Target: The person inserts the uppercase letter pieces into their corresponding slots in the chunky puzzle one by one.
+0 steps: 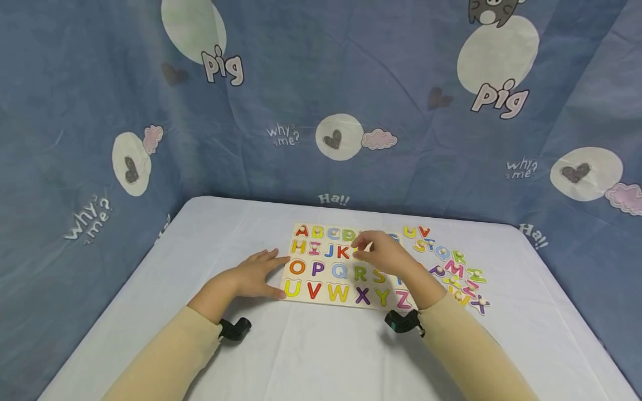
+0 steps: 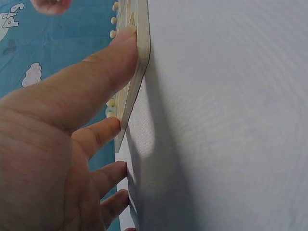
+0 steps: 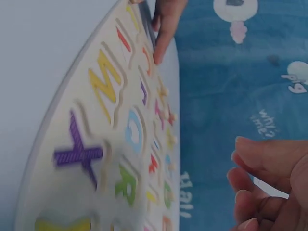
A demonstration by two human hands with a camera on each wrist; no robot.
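Note:
A wooden alphabet board [image 1: 304,280] lies on the table. My left hand [image 1: 253,274] rests at its left side with the fingers spread; the thumb [image 2: 103,62] lies on the board's edge and the index fingertip touches the side. Over the upper right part of the board hovers my right hand [image 1: 386,253], fingers bent and nothing visible between thumb and fingertips [image 3: 243,144]. It hides several letters of the two top rows. Knobbed pieces such as the A [image 1: 301,230] and the H [image 1: 298,247] sit in their slots.
Loose knobbed letters lie on the table right of the board, among them a pink M [image 1: 454,268], a purple X [image 1: 480,303] and a blue Q [image 1: 443,252]. A blue printed curtain [image 1: 281,172] stands behind the white-covered table [image 1: 311,351]. A black wrist camera [image 1: 236,329] hangs by the left sleeve.

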